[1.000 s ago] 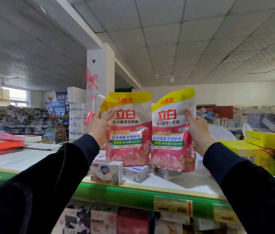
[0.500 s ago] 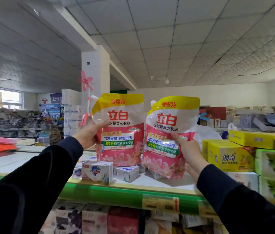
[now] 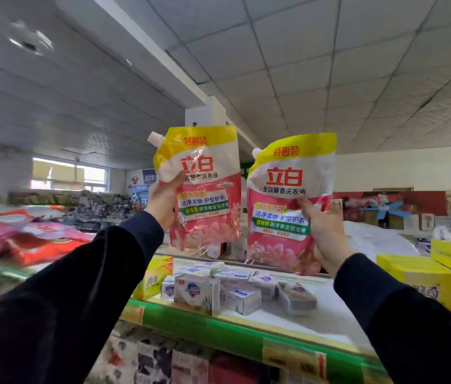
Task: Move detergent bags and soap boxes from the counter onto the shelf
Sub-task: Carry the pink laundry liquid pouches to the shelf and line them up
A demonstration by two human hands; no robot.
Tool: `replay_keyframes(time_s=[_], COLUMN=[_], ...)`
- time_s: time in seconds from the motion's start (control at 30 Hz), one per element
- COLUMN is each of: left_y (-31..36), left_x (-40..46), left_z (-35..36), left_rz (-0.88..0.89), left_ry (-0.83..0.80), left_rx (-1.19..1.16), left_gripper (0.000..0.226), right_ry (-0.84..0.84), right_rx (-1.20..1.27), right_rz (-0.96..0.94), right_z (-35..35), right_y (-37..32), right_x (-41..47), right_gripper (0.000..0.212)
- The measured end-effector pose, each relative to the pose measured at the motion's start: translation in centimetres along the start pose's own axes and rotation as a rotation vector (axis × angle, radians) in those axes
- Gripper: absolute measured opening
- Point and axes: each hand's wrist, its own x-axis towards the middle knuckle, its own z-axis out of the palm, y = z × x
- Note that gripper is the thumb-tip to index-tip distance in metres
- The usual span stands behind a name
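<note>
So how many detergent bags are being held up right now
2. One detergent bag is in the left hand, the other bag in the right hand, both above the shelf.

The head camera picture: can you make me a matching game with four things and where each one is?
Things:
1. pink-and-yellow detergent pouch with the white spout at its top corner
2. second pink-and-yellow detergent pouch
3. white soap boxes with a blue shield logo
4. large yellow cardboard box

Places:
A. on the shelf top, far right
B. in the right hand
C. lying on the shelf top below the pouches
D. in the left hand

Pairs: 1-D, 2-B, 3-C, 4-A
</note>
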Motion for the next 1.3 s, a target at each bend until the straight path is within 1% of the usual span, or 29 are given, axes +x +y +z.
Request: replay_keyframes(time_s=[0.07,0.2,0.33,0.4,0.47,0.5,0.6,0.67,0.73,0.77,0.87,1.0,1.1,1.17,1.23,1.3], left_y=[2.2,6.3,11.0,13.5,16.6,17.4,22.1,25.3,29.6,30.1,35.0,41.4,46.1,48.9,52.1,54.6], left_x=[-0.9,-3.8,-8.1,-10.7,-14.1,-15.2,-20.2,-23.7,-28.2,-29.0,-35.0,-43.3,-49.5,-53.0,-57.0,-59.9], left_z=[-2.0,-7.1,-13.4,-16.6,-20.0,-20.8,-24.6,-27.2,-30.3,-30.7,-34.0,-37.3,-39.2,-39.8,-40.6,-40.8], left_rz=[0.044,0.111,0.159,0.183,0.223,0.216,0.265,0.280,0.336,0.327,0.366,0.431,0.490,0.495,0.549,0.575], left_ry=[0.059,0.197,0.387,0.465,0.528,0.540,0.649,0.718,0.838,0.852,0.968,1.122,1.218,1.263,1.319,1.388], left_rx=[0.049,0.151,0.313,0.379,0.420,0.421,0.472,0.510,0.569,0.574,0.655,0.717,0.767,0.800,0.830,0.859], left_gripper=[0.014,0.014,0.018,0.028,0.039,0.039,0.032,0.031,0.023,0.022,0.023,0.021,0.023,0.024,0.032,0.039], right_ry=[-0.067,-0.207,-0.353,-0.466,-0.572,-0.591,-0.704,-0.797,-0.903,-0.910,-1.005,-1.129,-1.225,-1.274,-1.339,-1.368], right_rx=[0.074,0.175,0.289,0.339,0.400,0.422,0.484,0.512,0.542,0.561,0.632,0.707,0.776,0.813,0.848,0.885], right_rz=[0.034,0.140,0.253,0.306,0.373,0.385,0.436,0.469,0.517,0.517,0.552,0.646,0.717,0.740,0.771,0.777], right_z=[1.8,6.5,12.8,16.2,20.2,21.3,26.7,30.2,34.5,35.1,40.2,46.5,50.7,52.8,55.0,56.9], right_y=[0.7,2.9,5.1,5.9,6.7,6.9,7.5,6.9,6.0,5.9,4.3,1.2,-1.5,-3.3,-5.6,-7.1], right_x=[-0.4,-2.1,-5.4,-7.5,-10.4,-11.2,-15.5,-18.9,-23.7,-24.3,-30.6,-39.6,-46.4,-50.0,-54.0,-56.9], right_gripper=[0.031,0.023,0.028,0.034,0.031,0.030,0.032,0.029,0.030,0.032,0.037,0.028,0.035,0.039,0.038,0.041])
